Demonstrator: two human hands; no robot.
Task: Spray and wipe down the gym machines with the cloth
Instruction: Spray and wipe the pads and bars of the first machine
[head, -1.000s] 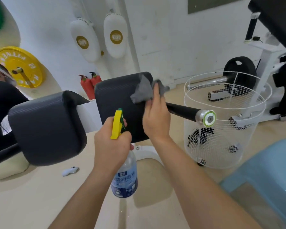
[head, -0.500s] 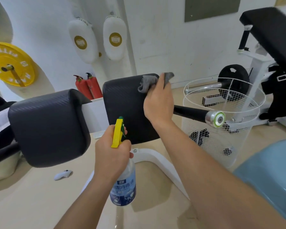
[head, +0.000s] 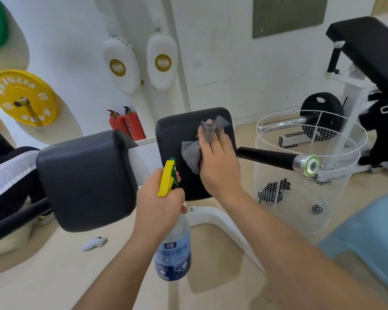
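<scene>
At the far left of the frame a yellow round weight plate (head: pixel 23 97) hangs on a peg on the white wall. Below and right of it, left of centre, sits a large dark grey textured roller pad (head: pixel 85 180) on the machine. On the pale floor under that pad lies a small white controller (head: pixel 94 243). Behind the gap between the pads, two red fire extinguishers (head: pixel 127 125) stand against the wall.

In the lower centre your left hand (head: pixel 159 206) is curled tight around the neck of a clear plastic spray bottle with a blue label and yellow trigger head (head: pixel 173 247), which hangs upright below your fist. Just right of it, your right hand (head: pixel 217 159) lies flat with fingers stretched out, pressing a crumpled grey cloth (head: pixel 195 153) against the face of the second dark grey roller pad (head: pixel 175 135) at the centre of the frame.

A black bar with a chrome, green-ringed end cap (head: pixel 278 158) juts right from that pad, in front of a white wire mesh basket (head: pixel 309 175) standing on the floor at the right.
</scene>
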